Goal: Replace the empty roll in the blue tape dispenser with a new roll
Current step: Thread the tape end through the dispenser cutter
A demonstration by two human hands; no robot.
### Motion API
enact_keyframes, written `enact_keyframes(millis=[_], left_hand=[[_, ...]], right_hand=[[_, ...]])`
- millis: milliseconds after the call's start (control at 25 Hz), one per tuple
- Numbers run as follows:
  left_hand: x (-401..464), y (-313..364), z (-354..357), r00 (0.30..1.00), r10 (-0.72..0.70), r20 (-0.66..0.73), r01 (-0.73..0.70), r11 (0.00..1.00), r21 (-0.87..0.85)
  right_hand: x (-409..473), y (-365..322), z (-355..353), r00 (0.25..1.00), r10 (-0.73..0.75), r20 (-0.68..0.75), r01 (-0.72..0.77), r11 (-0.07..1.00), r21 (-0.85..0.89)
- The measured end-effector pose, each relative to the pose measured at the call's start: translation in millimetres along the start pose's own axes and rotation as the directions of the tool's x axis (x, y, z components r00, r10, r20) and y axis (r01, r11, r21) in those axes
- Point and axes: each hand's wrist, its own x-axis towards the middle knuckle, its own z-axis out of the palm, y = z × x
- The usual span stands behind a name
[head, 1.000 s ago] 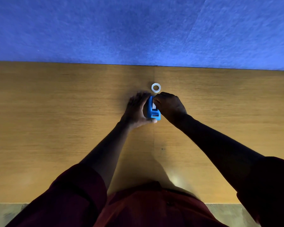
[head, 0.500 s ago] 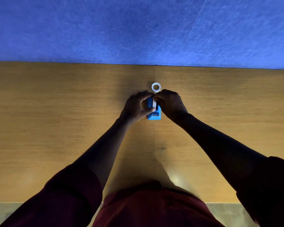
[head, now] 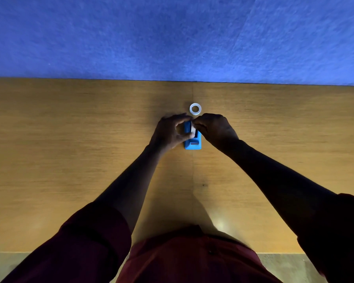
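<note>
The blue tape dispenser [head: 193, 142] stands on the wooden table [head: 70, 150], its cutter end toward me. My left hand [head: 170, 132] curls round the dispenser's left side, thumb and fingers pinching a small white roll [head: 193, 130] in its top slot. From the right, my right hand [head: 215, 128] has its fingertips on the same white roll and the dispenser's top. A white tape ring [head: 195, 109] lies flat on the table just beyond both hands, touched by neither.
A blue felt wall [head: 172, 37] rises along the table's far edge. A seam runs down the table's middle. My dark red sleeves and lap fill the bottom of the view, at the near edge.
The dispenser has gone from tilted in my left hand to standing on the table. My left fingers have shifted from its side up onto the white roll in the slot.
</note>
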Motion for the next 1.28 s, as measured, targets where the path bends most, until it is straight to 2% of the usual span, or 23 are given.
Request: enact_keyframes(millis=[640, 760, 1040, 1280], left_hand=[[1, 2, -1, 0.999, -0.034, 0.031, 0.033, 0.999, 0.039], [1, 2, -1, 0.999, -0.028, 0.027, 0.027, 0.999, 0.028], [2, 4, -2, 1.000, -0.028, 0.008, 0.028, 0.999, 0.040], [2, 5, -4, 1.000, -0.024, 0.010, 0.023, 0.999, 0.040]], right_hand=[[-3, 3, -1, 1.000, 0.000, -0.020, 0.001, 0.998, 0.060], [-5, 5, -5, 1.000, -0.024, 0.007, 0.023, 0.997, 0.071], [9, 2, -13, 0.992, -0.034, 0.118, 0.041, 0.998, -0.050], [15, 0, -15, 0.988, -0.003, 0.154, 0.014, 0.998, -0.065]])
